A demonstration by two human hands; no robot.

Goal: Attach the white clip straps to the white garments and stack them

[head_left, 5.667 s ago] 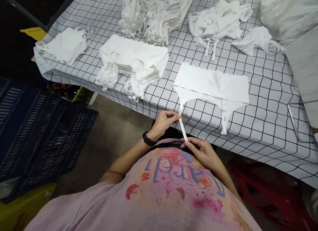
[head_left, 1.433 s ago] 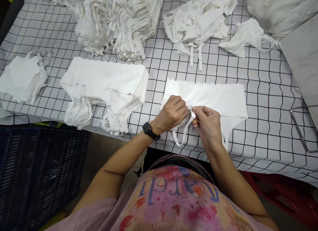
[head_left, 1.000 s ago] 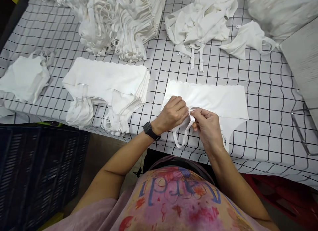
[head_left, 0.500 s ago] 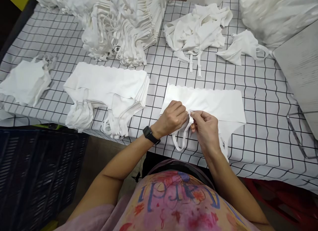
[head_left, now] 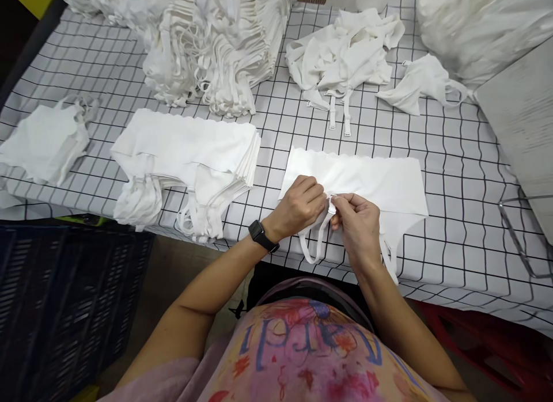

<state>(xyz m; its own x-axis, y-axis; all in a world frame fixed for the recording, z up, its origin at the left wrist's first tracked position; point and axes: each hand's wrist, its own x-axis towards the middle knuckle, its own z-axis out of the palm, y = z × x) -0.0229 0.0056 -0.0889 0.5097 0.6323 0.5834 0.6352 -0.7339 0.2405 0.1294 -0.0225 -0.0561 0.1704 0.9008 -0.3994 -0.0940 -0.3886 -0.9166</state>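
A white camisole-style top (head_left: 367, 177) lies flat in front of me, its scalloped edge away from me and its straps toward me. My left hand (head_left: 301, 203) is closed at the garment's near edge, gripping the fabric by the base of a strap; its fingertips are partly hidden. Between thumb and fingers, my right hand (head_left: 358, 220) pinches the end of the shoulder strap (head_left: 314, 253), where a small hook or slider shows. The strap hangs in a loop below both hands. A second strap (head_left: 389, 258) lies beside my right wrist.
To the left is a neat stack of white tops (head_left: 190, 140), with another small pile (head_left: 45, 140) farther left. A tall heap (head_left: 216, 45) stands behind. Loose garments (head_left: 345, 50) lie at the back right, near a plastic bag (head_left: 488, 27) and a pale board (head_left: 522, 120). Dark crates (head_left: 64, 298) stand lower left.
Almost nothing differs. Both hands keep their hold at the strap end, and the garment stays in place.
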